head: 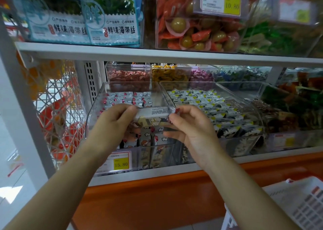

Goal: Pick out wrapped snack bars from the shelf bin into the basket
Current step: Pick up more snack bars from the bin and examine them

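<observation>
1. Clear plastic shelf bin (95,114) sits dead centre on the lower shelf. It's packed with wrapped snack bars (125,98) in white wrappers with red and cloud prints.
2. You've got both hands up in front of that bin with a small stack (152,116) of bars held between them. It looks like two: a white one with small print on top and one with a brownish picture under it. I can't swear to the count.
3. Your left hand (111,123) has its fingers curled round the left end of the stack.
4. Your right hand (190,126) pinches the right end with thumb and forefinger, and the other fingers hang loosely curled below.
5. The stack sits roughly level over the front half of the bin, clear of the bars lying in it.
6. The white slotted basket (300,201) is down in the bottom right corner, well apart from your hands. Only a corner of it shows.
7. A yellow price tag (120,163) reading 15.80 is on the front of the bin.
8. The neighbour bin (201,100) just to the right holds white, black and yellow wrappers.
9. On the upper shelf there are seaweed packs (111,21) on the left.
10. A white wire rack (57,107) hangs at the left side.
</observation>
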Available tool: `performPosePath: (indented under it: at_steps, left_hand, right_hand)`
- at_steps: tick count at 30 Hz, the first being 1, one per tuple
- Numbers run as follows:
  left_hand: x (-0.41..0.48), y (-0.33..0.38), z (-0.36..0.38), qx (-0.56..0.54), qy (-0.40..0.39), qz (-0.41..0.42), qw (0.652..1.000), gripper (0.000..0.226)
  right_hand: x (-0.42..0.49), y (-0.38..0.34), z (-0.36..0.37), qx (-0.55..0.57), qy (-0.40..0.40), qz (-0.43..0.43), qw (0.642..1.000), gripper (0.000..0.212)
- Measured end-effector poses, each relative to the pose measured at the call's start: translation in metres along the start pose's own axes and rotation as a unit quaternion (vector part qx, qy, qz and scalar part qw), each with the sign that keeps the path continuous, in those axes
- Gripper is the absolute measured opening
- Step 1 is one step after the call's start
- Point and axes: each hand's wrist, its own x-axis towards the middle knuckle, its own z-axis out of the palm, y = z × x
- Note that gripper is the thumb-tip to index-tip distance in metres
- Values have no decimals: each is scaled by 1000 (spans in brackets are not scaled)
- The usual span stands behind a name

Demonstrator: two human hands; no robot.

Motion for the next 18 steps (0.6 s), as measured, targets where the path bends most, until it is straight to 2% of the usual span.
performPosePath:
  at_steps: [2,4,8,12,14,18]
  left_hand:
    - [-1,1,3,27,-30,10,999,18]
    - [-2,2,6,45,-47,12,998,18]
    - [-2,3,15,44,-36,24,998,27]
    - [1,2,27,43,-37,31,998,43]
    - [7,-2,27,92,-9,43,995,50]
    - [27,-9,18,232,78,63,967,40]
  right_hand:
    - [0,3,-2,-32,48,-15,998,8]
    - [1,3,-3,-47,71,-30,996,6]
    - [0,1,-1,-107,40,-66,991,25]
    - [3,-3,-2,-169,71,-108,977,25]
    - [6,-7,-8,-158,125,-118,972,25]
    - [16,-13,-20,-93,212,-110,967,27]
